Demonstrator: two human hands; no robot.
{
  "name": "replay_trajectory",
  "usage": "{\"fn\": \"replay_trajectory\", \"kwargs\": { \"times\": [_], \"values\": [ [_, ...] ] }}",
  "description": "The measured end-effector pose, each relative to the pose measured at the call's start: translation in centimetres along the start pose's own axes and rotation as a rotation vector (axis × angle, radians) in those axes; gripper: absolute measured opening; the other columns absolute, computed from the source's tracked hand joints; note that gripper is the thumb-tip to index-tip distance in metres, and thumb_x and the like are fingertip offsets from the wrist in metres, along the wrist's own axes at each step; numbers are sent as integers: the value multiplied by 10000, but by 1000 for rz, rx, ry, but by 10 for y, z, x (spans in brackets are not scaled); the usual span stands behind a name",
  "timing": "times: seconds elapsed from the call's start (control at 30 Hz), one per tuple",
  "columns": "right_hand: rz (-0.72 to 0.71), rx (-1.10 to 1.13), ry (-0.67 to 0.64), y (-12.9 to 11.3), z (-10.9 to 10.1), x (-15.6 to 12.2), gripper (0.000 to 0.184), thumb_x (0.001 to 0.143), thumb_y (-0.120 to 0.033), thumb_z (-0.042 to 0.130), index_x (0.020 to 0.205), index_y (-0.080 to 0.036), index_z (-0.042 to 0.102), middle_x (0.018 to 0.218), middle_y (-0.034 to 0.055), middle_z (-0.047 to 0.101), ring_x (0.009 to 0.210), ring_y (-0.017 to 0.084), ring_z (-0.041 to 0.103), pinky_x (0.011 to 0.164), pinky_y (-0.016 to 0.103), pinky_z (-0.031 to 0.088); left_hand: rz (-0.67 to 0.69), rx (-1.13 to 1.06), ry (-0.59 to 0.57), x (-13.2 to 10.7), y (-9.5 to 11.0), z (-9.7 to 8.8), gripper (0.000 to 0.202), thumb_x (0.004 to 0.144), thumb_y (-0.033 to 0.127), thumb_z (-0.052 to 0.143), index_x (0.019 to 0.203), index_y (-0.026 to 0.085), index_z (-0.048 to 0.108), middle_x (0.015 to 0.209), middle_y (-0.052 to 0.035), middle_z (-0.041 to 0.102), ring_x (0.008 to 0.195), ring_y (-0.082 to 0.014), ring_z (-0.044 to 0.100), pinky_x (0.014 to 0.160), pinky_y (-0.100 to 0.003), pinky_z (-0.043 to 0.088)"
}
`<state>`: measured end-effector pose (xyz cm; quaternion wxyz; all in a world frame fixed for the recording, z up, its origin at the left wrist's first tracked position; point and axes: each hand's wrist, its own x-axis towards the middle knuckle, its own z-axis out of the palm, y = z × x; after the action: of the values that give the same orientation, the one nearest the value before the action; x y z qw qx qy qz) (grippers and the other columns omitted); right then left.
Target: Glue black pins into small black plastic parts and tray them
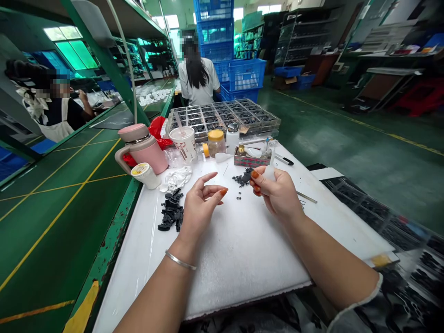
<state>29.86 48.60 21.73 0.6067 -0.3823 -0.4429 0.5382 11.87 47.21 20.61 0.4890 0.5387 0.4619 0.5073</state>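
Note:
My right hand (279, 189) is closed around a translucent white squeeze bottle (269, 173), mostly hidden by the fingers. My left hand (201, 201) hovers over the white work surface (243, 259), its fingers apart and nothing visible between them. Beside it on the left lies a pile of black plastic parts (170, 212). Small black round pieces (243, 178) form a heap just left of my right hand, and a few lie loose nearer to me.
Behind the hands stand a pink mug (152, 152), a paper cup (183, 143), a yellow-lidded jar (217, 144) and a small patterned box (251, 159). Farther back is a compartment tray (222, 118) of black parts. A metal strip (307, 197) lies right. Two people sit beyond.

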Motion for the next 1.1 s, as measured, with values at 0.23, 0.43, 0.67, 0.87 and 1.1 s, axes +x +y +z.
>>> {"fn": "replay_trajectory", "kwargs": {
  "times": [0.23,0.43,0.67,0.87,1.1],
  "values": [
    [55,148,-19,-13,-3,0,192,682,-249,766,697,-133,613,574,-5,576,482,61,449,432,183,313,193,734,-114,15,-19,15,153,800,194,579,884,216,705,863,-34,701,785,-174,624,736,-300,474],
    [5,113,-33,-13,-3,-3,170,721,-255,738,699,-132,623,592,-5,577,486,60,439,440,192,325,236,1098,-213,23,-24,33,194,790,131,525,846,229,683,845,-30,667,748,-189,599,659,-304,410],
    [-16,43,-63,-11,-4,-4,183,749,-294,715,716,-136,627,618,-4,580,510,71,445,456,204,341,150,891,-208,25,-23,26,165,761,106,529,746,208,658,774,-19,664,726,-171,592,679,-298,423],
    [-75,-231,-105,-13,1,-6,188,742,-299,716,696,-131,644,613,3,589,524,84,462,486,219,365,-239,127,-144,22,1,-1,99,728,194,668,812,145,688,755,-42,679,672,-123,608,632,-227,494],
    [-69,-422,-216,-9,7,-15,179,745,-312,710,716,-142,661,614,-5,579,551,98,479,505,221,365,-345,-444,-130,7,10,-15,191,660,199,779,782,144,642,746,-13,636,678,-91,610,560,-146,498]
  ]
}}
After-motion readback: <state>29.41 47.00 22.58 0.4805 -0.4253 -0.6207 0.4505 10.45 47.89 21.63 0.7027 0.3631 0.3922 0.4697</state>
